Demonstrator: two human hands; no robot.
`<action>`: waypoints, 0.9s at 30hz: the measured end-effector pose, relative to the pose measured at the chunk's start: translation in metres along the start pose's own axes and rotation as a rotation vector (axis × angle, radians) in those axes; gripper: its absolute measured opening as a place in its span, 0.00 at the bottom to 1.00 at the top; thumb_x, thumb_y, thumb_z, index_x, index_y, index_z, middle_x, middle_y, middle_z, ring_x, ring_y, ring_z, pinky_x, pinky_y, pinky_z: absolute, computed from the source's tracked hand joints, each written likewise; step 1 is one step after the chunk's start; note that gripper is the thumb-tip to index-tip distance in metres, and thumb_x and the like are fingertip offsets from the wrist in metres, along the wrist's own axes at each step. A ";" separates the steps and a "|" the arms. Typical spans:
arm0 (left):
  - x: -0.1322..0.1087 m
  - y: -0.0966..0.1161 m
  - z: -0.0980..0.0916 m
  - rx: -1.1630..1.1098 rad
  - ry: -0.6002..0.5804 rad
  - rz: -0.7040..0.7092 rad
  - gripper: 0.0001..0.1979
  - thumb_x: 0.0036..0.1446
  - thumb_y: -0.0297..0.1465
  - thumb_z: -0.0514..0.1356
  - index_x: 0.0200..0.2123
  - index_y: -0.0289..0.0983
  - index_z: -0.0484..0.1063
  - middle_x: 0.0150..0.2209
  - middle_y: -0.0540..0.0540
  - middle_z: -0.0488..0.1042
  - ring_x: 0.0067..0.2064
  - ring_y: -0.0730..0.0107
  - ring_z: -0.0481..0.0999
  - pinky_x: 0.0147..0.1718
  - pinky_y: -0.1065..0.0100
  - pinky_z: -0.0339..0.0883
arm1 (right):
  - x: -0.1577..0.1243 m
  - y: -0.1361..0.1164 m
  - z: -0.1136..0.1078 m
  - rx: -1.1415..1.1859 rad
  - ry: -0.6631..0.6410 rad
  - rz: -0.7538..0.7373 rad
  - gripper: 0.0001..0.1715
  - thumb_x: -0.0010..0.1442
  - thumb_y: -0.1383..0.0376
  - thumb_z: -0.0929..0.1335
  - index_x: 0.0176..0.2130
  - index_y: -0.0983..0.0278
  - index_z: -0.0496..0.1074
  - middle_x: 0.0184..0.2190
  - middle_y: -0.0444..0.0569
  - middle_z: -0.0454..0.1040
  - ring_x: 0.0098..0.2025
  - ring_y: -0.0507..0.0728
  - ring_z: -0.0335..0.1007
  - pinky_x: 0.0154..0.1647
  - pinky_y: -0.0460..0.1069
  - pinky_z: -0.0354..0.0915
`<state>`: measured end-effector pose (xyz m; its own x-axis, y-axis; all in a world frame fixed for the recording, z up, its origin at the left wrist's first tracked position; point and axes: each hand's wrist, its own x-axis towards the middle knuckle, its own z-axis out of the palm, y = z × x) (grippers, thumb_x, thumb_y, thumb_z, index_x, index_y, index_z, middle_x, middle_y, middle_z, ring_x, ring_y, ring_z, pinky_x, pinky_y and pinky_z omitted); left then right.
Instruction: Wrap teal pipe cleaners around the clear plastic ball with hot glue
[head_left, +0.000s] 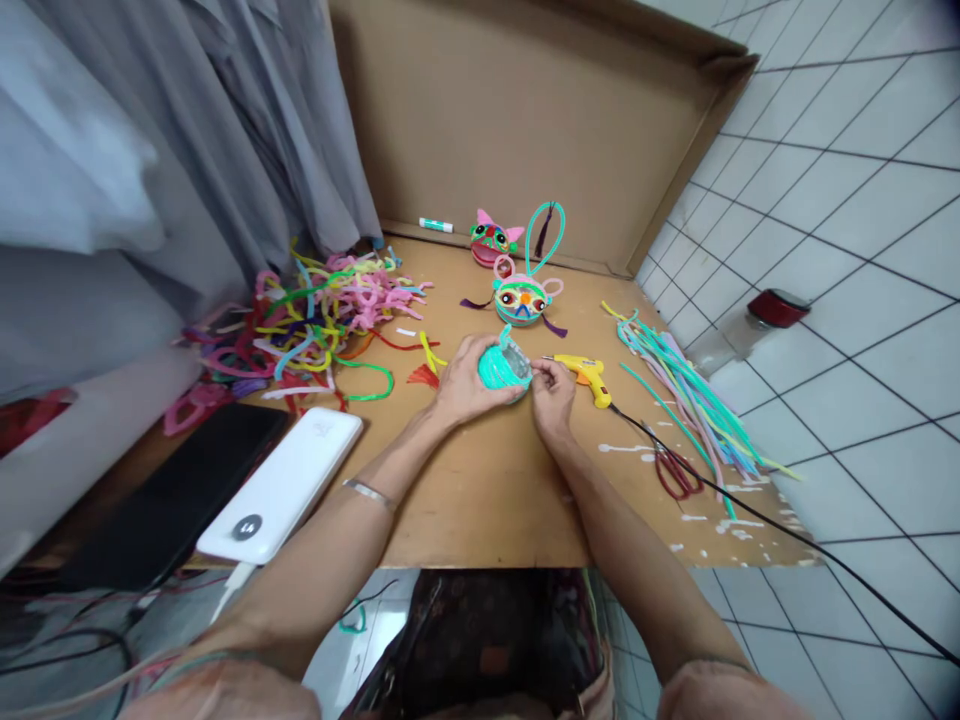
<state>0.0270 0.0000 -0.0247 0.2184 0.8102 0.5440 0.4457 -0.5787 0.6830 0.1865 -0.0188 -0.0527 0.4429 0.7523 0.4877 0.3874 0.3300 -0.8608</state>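
A round turquoise piece wound from pipe cleaners (501, 369) sits in my left hand (463, 382), fingers and thumb wrapped round its left side. A short turquoise end sticks up from its top, and a greyish inner surface shows at its upper right. My right hand (553, 396) is closed in a pinch at the right edge of this piece; what lies between the fingertips is too small to make out. Just beyond the right hand, a yellow hot glue gun (586, 372) lies on its side, its nozzle toward the fingers.
Two finished pipe-cleaner animal heads, one turquoise (519, 300) and one red-green (491, 240), stand at the back. A tangle of pipe cleaners (322, 310) and a white power bank (289, 480) lie left. Right are straight pipe cleaners (686, 385), red scissors (675, 472) and the gun's cord (720, 512).
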 end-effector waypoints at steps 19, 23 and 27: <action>-0.003 -0.003 -0.002 0.003 0.001 0.124 0.34 0.43 0.41 0.71 0.53 0.39 0.68 0.54 0.40 0.71 0.57 0.53 0.73 0.57 0.55 0.69 | -0.006 -0.036 -0.012 -0.028 -0.025 -0.202 0.12 0.61 0.59 0.66 0.43 0.61 0.73 0.37 0.48 0.71 0.38 0.56 0.69 0.42 0.53 0.67; -0.008 0.001 -0.002 0.082 -0.018 0.217 0.31 0.46 0.38 0.69 0.55 0.39 0.69 0.57 0.38 0.69 0.56 0.53 0.74 0.55 0.57 0.71 | -0.010 -0.054 -0.017 -0.051 -0.103 -0.392 0.23 0.59 0.60 0.70 0.53 0.60 0.70 0.39 0.48 0.72 0.39 0.56 0.69 0.44 0.54 0.68; -0.009 0.005 -0.002 0.102 -0.015 0.255 0.32 0.45 0.40 0.70 0.54 0.40 0.69 0.56 0.39 0.70 0.56 0.53 0.74 0.55 0.57 0.71 | -0.012 -0.065 -0.019 -0.097 -0.110 -0.460 0.05 0.64 0.63 0.67 0.37 0.59 0.75 0.32 0.45 0.75 0.38 0.56 0.71 0.43 0.53 0.68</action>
<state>0.0259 -0.0101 -0.0255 0.3475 0.6409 0.6845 0.4597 -0.7527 0.4713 0.1712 -0.0599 0.0000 0.1220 0.5981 0.7921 0.5989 0.5921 -0.5393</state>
